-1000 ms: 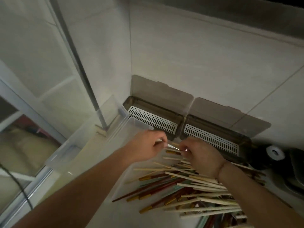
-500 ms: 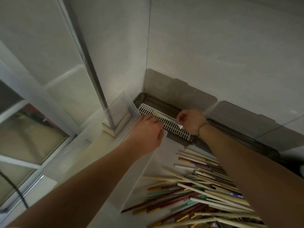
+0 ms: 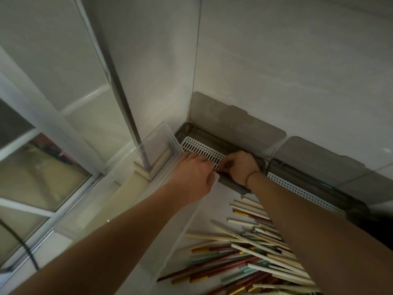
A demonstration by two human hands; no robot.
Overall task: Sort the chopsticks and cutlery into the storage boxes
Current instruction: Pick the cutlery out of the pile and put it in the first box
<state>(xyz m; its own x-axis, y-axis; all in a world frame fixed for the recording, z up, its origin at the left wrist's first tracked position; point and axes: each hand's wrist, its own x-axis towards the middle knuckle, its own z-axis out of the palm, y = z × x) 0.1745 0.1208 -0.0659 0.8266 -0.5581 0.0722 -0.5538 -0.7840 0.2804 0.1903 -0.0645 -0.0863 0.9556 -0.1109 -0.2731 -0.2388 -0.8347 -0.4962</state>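
- our left hand point(image 3: 192, 172) and right hand point(image 3: 241, 167) met over the near edge of the left box point(image 3: 231, 184), in the corner where two walls point(image 3: 276, 71) joined.
- both hands' fingers were curled toward each other over the white slotted tray point(image 3: 202, 149); something thin seemed pinched between them, but we could not tell what it was or which hand held it.
- the left box sat tight against the corner, its lid point(image 3: 234, 122) raised and leaning on the back wall.
- the right box point(image 3: 319, 184) stood just beside it along the same wall, lid up as well, with its own perforated tray point(image 3: 302, 191) showing beyond our right forearm.
- a clear bin point(image 3: 161, 145) stood against the left box's left end, its rim under our left wrist.
- the chopsticks point(image 3: 244, 258) lay in a loose heap on the counter point(image 3: 212, 205), nearer to us than the boxes; cream, red, green and gold-tipped ones crossed one another.
- our right forearm passed over the heap's right side.
- a bare patch of counter lay between the heap and the left box's front edge.
- a window frame point(image 3: 42, 116) closed off the left side, beyond the bin.
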